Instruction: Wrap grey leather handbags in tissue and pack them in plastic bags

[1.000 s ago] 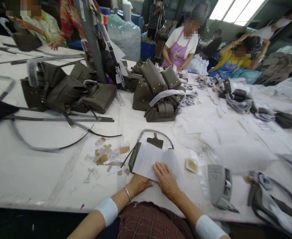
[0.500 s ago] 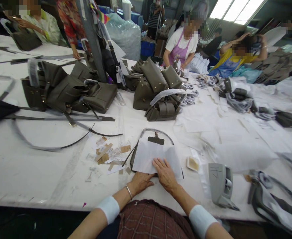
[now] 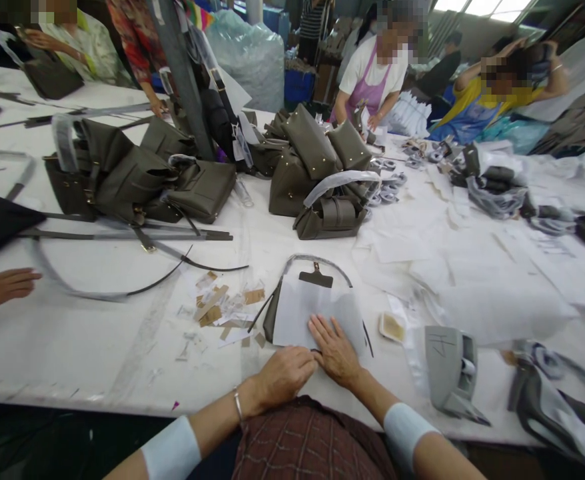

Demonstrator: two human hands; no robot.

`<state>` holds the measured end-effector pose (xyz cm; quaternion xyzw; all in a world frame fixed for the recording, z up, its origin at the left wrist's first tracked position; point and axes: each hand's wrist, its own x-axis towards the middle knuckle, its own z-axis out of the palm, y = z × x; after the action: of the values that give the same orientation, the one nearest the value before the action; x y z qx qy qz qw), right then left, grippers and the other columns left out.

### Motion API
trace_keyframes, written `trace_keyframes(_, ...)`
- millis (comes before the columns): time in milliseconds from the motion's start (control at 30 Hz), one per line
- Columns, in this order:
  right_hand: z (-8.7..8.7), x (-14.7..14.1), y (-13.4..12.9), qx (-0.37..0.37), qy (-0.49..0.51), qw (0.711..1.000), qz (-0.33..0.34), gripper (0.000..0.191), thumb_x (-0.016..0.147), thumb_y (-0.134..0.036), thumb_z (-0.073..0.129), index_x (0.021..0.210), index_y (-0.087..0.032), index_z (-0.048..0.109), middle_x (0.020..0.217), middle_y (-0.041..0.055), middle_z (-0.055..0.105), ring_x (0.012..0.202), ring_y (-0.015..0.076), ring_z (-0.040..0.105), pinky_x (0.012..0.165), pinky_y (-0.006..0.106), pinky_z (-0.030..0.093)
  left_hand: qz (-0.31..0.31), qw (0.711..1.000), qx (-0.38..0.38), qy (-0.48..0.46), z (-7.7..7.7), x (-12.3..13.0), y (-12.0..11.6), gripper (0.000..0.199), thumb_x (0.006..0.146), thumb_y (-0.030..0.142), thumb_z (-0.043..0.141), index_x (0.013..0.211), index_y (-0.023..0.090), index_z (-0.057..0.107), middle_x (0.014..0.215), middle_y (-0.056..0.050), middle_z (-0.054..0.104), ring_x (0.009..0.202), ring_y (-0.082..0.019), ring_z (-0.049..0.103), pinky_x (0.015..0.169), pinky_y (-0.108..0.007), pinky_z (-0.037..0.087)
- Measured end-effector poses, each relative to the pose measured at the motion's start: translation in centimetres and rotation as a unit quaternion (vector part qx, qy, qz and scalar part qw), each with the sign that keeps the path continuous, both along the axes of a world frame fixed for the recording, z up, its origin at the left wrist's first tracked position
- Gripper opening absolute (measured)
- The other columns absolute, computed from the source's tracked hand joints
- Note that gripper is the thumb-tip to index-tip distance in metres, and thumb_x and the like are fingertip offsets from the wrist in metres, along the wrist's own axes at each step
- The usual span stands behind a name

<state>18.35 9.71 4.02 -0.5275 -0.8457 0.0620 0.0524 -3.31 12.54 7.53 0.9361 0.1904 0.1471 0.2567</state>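
An olive-grey handbag (image 3: 271,319) lies in front of me with a white paper sheet (image 3: 292,310) over its face. Its wrapped handle (image 3: 317,257) arches at the far side, and a dark tab with a small metal fitting (image 3: 316,277) shows above the sheet. My right hand (image 3: 333,347) rests flat on the sheet, fingers stretched out. At the bag's near edge my left hand (image 3: 288,373) is closed, fingers curled inward; what is in them is hidden. The two hands nearly touch.
Paper and card scraps (image 3: 217,307) lie to the left. A small yellowish block in a dish (image 3: 391,327) and a grey tape dispenser (image 3: 450,367) stand to the right. Piled handbags (image 3: 317,173) sit beyond. Another person's hand (image 3: 7,288) reaches in from the left.
My left hand has drawn back towards me and its fingers have curled closed. My right hand stays on the sheet. Another person's hand has come in at the left.
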Motion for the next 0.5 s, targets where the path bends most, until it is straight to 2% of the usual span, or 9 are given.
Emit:
trace_keyframes(100,0.2,0.2,0.0,-0.026,0.014,1.0,0.002,0.068,0.093,-0.041,0.055,0.151,-0.017,0.03,0.155,0.0119,0.034,0.144,0.028,0.028,0.118,0.051,0.019,0.068,0.997,-0.03,0.001,0.1,1.7,2.7,0.022,0.095,0.014,0.044,0.114,0.018,0.056,0.108,-0.008,0.063,0.105,-0.02,0.058,0.094,-0.036,0.046)
trace_keyframes(167,0.1,0.3,0.1,-0.042,0.044,0.998,-0.007,0.065,0.094,-0.041,0.052,0.151,-0.017,0.029,0.153,0.0114,0.037,0.143,0.0261,0.031,0.118,0.051,0.022,0.12,0.991,-0.054,0.019,-1.0,2.6,4.3,0.021,0.094,0.012,0.047,0.111,0.018,0.056,0.103,-0.006,0.064,0.1,-0.02,0.058,0.091,-0.036,0.047)
trace_keyframes(233,-0.4,0.5,0.3,-0.037,0.099,0.994,-0.041,0.053,0.098,-0.034,0.044,0.149,-0.019,0.035,0.147,0.0103,0.047,0.138,0.0233,0.04,0.115,0.051,0.029,0.149,0.986,-0.06,0.034,-2.3,3.1,5.3,0.017,0.093,0.012,0.049,0.107,0.018,0.057,0.099,-0.004,0.063,0.096,-0.02,0.057,0.088,-0.035,0.048)
trace_keyframes(367,-1.8,0.6,0.9,0.016,0.233,0.961,-0.147,0.035,0.099,-0.029,0.04,0.123,-0.025,0.065,0.118,0.008,0.07,0.114,0.0229,0.062,0.102,0.049,0.047,0.163,0.985,-0.047,0.045,-3.8,3.3,5.2,0.012,0.093,0.016,0.053,0.102,0.02,0.059,0.096,-0.004,0.06,0.094,-0.02,0.054,0.085,-0.035,0.046)
trace_keyframes(500,-2.6,0.3,1.3,0.019,0.287,0.936,-0.203,0.028,0.096,-0.032,0.048,0.104,-0.026,0.073,0.101,0.0076,0.074,0.097,0.0239,0.066,0.09,0.045,0.054,0.169,0.984,-0.05,0.035,-3.7,3.4,4.8,0.012,0.093,0.017,0.055,0.104,0.02,0.059,0.097,-0.003,0.059,0.093,-0.02,0.053,0.085,-0.034,0.045)
